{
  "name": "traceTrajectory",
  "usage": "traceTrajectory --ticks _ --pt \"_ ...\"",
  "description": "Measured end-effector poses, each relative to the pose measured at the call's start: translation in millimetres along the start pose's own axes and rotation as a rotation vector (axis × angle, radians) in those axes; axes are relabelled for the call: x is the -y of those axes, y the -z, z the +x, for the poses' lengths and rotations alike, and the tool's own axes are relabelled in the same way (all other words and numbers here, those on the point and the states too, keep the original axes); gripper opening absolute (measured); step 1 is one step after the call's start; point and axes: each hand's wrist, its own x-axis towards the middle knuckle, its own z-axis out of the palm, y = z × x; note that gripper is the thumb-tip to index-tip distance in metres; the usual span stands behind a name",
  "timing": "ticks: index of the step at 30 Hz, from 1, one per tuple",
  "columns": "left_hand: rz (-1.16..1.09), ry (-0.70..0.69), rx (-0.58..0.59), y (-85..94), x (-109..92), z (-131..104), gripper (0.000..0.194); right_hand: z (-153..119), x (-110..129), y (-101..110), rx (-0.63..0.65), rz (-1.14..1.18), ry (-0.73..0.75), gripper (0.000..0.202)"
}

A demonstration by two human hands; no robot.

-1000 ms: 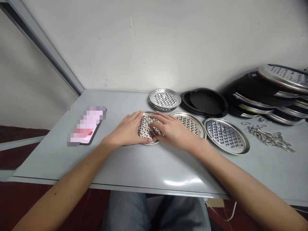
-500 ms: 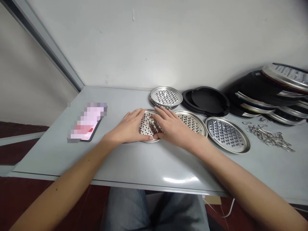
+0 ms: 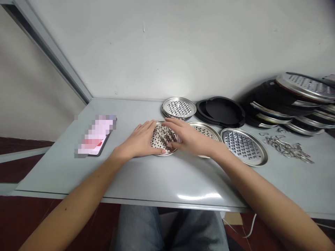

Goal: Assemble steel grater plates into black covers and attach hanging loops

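Note:
A round metal grater plate [image 3: 162,138] lies on the grey table between my two hands. My left hand [image 3: 140,140] is wrapped around its left rim, thumb along the near edge and fingers at the far side. Above its right part is my right hand [image 3: 187,136], curved, with thumb and fingers apart; whether it touches the plate I cannot tell. Partly under that hand lies a second grater plate [image 3: 213,134]. To its right is a third, bigger-looking grater plate [image 3: 244,146]. Behind them rests a small stack of grater plates [image 3: 179,107].
Black round plastic trays [image 3: 225,111] sit against the wall. Farther right rise stacked black trays with metal graters [image 3: 282,101]. A heap of small metal clips [image 3: 286,146] lies before them. On the left is a phone [image 3: 96,137]. The table's front edge [image 3: 157,203] is near my legs.
My right hand has shifted slightly up and back from the plate's near edge, its thumb lifted from beside the left thumb. My left hand stays on the rim. The view has tilted slightly.

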Motion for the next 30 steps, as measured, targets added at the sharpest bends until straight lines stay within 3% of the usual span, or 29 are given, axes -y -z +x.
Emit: traceTrajectory --ticks 5,13,20,23,26,30 --pt "-0.008 0.016 0.012 1.9 -3.5 -1.6 0.109 -14.1 -9.1 10.2 -0.197 0.083 -0.023 0.043" --pt "-0.029 0.028 0.049 4.0 -1.4 -3.2 0.113 -33.0 -21.0 0.2 -0.176 0.062 -0.023 0.038" --pt "-0.122 0.108 -0.081 15.2 7.9 -3.9 0.082 -35.4 -30.1 3.7 -0.251 0.078 -0.066 0.033" --pt "-0.103 0.058 -0.137 21.7 12.1 -3.5 0.065 -33.9 -28.5 -0.6 -0.276 0.083 -0.052 0.031" --pt "-0.086 -0.017 -0.142 24.1 15.2 -3.3 0.054 -31.3 -25.2 -7.7 -0.264 0.076 -0.018 0.03" --pt "-0.071 -0.026 -0.112 22.3 17.0 -3.4 0.052 -28.3 -23.1 -15.1 -0.231 0.068 0.015 0.028"
